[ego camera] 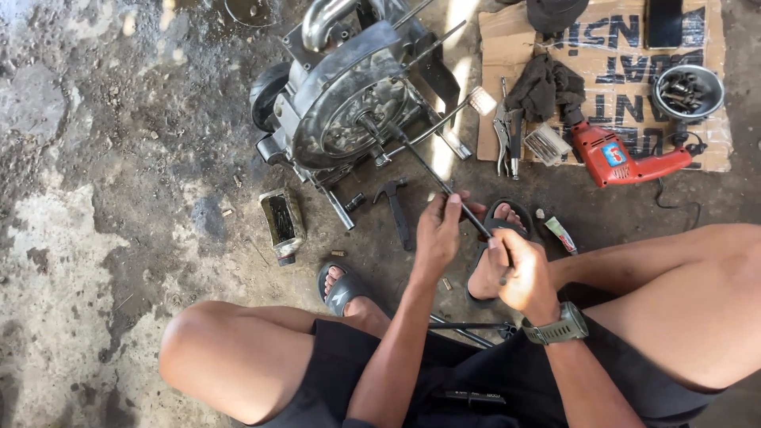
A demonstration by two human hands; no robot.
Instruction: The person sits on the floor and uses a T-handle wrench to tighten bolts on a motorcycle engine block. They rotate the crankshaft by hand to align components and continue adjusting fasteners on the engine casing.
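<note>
Clasping one long wrench (432,176), both grips (438,230) (519,273) shut, its handle end hidden

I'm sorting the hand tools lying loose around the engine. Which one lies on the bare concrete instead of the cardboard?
The dark hammer, just below the engine. The locking pliers and red drill lie on the cardboard.

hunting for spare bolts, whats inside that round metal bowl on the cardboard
The round metal bowl holds a heap of small dark metal pieces, perhaps bolts or sockets. Whatever lies beneath the top layer is hidden.
</note>
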